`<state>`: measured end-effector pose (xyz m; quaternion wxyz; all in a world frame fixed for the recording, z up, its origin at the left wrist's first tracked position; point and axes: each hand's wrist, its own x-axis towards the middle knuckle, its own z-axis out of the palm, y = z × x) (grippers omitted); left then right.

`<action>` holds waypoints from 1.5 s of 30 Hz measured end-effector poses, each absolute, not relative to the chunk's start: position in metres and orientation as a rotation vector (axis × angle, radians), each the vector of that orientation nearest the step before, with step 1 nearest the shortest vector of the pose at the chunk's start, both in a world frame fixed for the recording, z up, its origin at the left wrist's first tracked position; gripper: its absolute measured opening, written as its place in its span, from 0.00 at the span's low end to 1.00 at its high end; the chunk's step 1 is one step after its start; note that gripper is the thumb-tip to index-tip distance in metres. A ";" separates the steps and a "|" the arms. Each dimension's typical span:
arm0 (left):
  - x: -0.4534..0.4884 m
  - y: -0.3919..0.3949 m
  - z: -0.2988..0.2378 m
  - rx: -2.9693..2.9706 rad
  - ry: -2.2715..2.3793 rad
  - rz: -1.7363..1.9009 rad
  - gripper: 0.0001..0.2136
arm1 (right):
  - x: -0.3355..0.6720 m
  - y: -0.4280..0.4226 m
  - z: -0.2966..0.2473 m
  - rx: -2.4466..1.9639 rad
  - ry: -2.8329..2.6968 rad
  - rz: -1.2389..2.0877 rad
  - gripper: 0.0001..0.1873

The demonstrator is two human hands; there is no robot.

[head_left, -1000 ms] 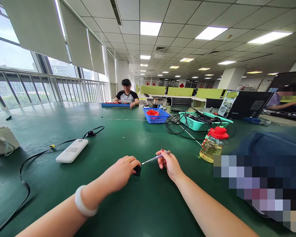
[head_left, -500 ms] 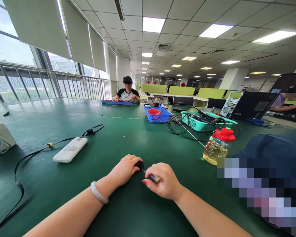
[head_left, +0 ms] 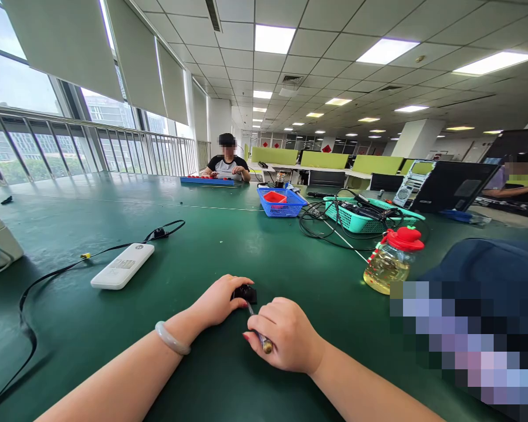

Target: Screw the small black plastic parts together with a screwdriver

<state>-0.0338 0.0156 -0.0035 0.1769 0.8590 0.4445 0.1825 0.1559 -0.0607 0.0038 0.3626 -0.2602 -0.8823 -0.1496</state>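
Observation:
On the green tabletop [head_left: 211, 375], in the head view, a small black block-like part [head_left: 250, 295] lies in front of me. My left hand [head_left: 217, 300] is closed on its left side, thumb near and fingers over the far edge. Its exact kind is too small to make out. My right hand [head_left: 288, 334] grips a screwdriver [head_left: 265, 343] with a dark handle and a brass-coloured end. The thin metal shaft slants up and left to the near side of the black part, by the left thumb; its tip is hard to see.
A white power bank [head_left: 123, 266] and a black strap [head_left: 30, 287] lie left. To the right stand a red-lidded jar [head_left: 389, 266], a blue basket [head_left: 286, 208] and a teal basket [head_left: 347, 217] with cables. A person [head_left: 227, 161] sits across the table.
The screwdriver has swung to a steeper slant, its handle end nearer me and further left. The right hand has shifted slightly towards me. More of the black part now shows beside the left fingers.

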 end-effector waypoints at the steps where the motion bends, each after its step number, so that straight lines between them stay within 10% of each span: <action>1: -0.033 0.015 -0.003 2.435 1.250 0.520 0.20 | 0.155 -0.061 0.003 -0.678 -2.272 -0.397 0.10; 45: -0.030 0.012 -0.001 2.505 1.234 0.515 0.19 | 0.145 -0.066 -0.001 -0.833 -2.445 -0.436 0.08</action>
